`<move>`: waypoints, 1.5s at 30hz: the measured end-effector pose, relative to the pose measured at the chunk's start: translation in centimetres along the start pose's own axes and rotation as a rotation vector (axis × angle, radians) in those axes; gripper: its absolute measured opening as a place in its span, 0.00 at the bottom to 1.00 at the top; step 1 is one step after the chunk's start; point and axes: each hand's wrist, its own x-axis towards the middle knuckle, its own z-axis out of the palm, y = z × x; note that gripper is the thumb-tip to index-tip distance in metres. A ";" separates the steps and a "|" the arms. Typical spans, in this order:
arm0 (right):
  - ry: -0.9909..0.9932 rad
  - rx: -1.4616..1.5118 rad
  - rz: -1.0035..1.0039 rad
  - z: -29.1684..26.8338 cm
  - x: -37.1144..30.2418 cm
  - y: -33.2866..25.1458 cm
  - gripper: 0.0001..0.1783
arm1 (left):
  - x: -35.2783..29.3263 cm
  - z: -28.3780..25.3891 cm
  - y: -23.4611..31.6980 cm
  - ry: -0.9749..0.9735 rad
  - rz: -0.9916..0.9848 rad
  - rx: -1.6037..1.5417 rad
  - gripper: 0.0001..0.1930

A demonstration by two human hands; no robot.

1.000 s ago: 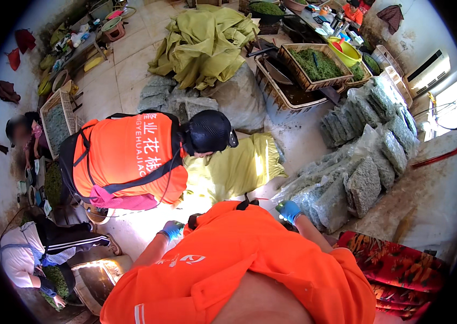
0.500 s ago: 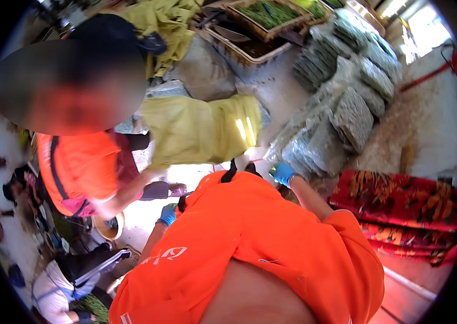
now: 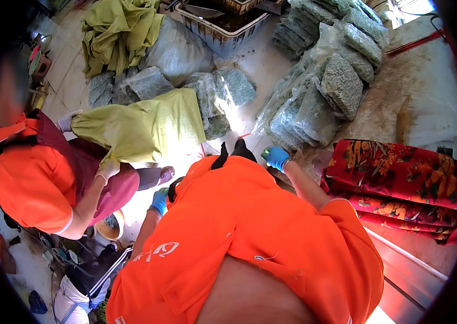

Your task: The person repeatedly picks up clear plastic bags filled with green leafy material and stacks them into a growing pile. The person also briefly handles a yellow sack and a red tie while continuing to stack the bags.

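My right hand (image 3: 276,158), in a blue glove, is low beside my body near the plastic-wrapped bundles (image 3: 297,116). Its fingers look curled inward, and whether anything lies within them is hidden. My left hand (image 3: 159,201), also blue-gloved, is at my other side, partly covered by my orange shirt (image 3: 212,237); its fingers are mostly hidden. To the left, a co-worker in orange (image 3: 34,178) grips a yellow-green sack (image 3: 147,121) with two pale-gloved hands. The sack is spread across the co-worker's front, apart from my hands.
Clear-bagged blocks (image 3: 150,83) lie behind the sack, beside a heap of yellow-green sacks (image 3: 118,32). A dirty white tub (image 3: 226,29) stands at the back. Folded red floral cloth (image 3: 396,173) is at my right. Another person (image 3: 85,286) is at lower left, near a round basin (image 3: 111,225).
The view has shifted. The co-worker and sack now appear farther left, and bagged blocks behind the sack are uncovered. Both my hands stay low at my sides.
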 end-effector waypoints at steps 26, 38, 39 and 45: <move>-0.008 0.078 0.068 -16.8 19.8 2.9 0.21 | 12.7 15.1 23.7 0.193 -0.269 -0.010 0.13; 0.077 0.323 0.075 -14.0 30.1 7.1 0.21 | 17.2 15.6 25.7 0.226 0.077 0.677 0.29; 0.066 0.325 0.110 -12.4 30.3 7.0 0.24 | 18.5 15.2 24.7 0.214 0.030 0.671 0.29; -0.021 0.548 0.316 -2.1 35.4 8.2 0.37 | 29.6 18.5 29.5 0.075 -0.021 0.727 0.30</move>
